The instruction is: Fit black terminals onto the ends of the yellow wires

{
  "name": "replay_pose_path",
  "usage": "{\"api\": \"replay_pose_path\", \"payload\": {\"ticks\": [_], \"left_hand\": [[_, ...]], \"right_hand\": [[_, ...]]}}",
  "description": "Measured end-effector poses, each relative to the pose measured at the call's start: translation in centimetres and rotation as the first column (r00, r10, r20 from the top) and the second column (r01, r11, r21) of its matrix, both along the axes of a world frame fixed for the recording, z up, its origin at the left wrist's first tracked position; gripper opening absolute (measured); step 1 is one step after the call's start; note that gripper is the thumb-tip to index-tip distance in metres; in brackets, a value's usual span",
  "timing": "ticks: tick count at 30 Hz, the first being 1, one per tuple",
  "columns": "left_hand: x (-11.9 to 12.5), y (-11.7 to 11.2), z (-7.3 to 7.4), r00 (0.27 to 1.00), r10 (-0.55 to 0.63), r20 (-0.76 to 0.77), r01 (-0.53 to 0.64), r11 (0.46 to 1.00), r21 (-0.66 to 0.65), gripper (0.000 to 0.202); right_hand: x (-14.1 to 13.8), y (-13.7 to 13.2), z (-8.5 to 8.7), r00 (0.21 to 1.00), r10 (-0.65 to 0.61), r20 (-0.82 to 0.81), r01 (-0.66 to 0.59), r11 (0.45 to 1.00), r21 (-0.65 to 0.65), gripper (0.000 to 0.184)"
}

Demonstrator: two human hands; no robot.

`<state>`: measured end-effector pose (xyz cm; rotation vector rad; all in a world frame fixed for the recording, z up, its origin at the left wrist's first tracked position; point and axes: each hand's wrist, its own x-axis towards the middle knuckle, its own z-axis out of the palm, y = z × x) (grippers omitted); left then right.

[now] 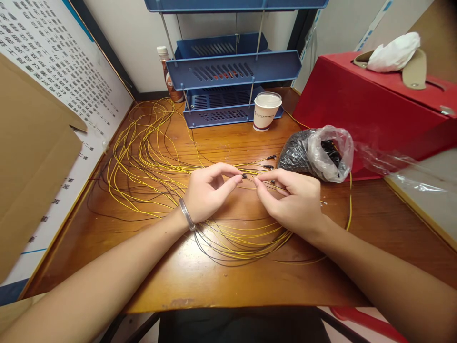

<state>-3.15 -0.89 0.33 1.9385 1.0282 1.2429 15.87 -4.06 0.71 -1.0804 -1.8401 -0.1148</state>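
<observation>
My left hand (pixel 214 190), with a silver bracelet at the wrist, pinches a small black connector (pixel 244 176) between thumb and forefinger. Close by on the right, my right hand (pixel 293 195) pinches a thin wire just beyond the connector. Beneath and around both hands runs a loose bundle of yellow and black wires (pixel 246 247). Two wire ends with black connectors (pixel 268 167) lie on the table just beyond my fingers. Behind my right hand sits a clear plastic bag (pixel 330 155) of small black parts, its mouth rolled back.
A blue tiered rack (pixel 233 69) stands at the back, with a paper cup (pixel 266 112) before it and a bottle (pixel 170 76) beside it. At right is a red box (pixel 367 105). More wire coils (pixel 143 157) spread left, near cardboard (pixel 35 157). The wooden table (pixel 214 290) ends in front.
</observation>
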Motion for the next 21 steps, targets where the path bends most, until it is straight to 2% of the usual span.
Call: {"api": "replay_pose_path", "payload": {"ticks": [7,14,21], "left_hand": [[0.05,-0.01,0.11,1.000,-0.010,0.001,0.010,1.000,0.002,0.010],[0.02,-0.02,0.16,1.000,-0.023,-0.014,0.022,1.000,-0.009,0.010],[-0.08,0.10,-0.07,0.998,-0.030,-0.049,0.029,0.999,-0.021,0.012]], "right_hand": [[-0.10,-0.01,0.09,1.000,0.009,0.001,-0.009,1.000,-0.003,0.006],[-0.21,-0.11,0.18,1.000,0.014,-0.021,-0.016,0.998,-0.066,0.007],[-0.26,-0.09,0.21,0.999,0.011,-0.037,-0.012,0.999,-0.053,0.007]]}}
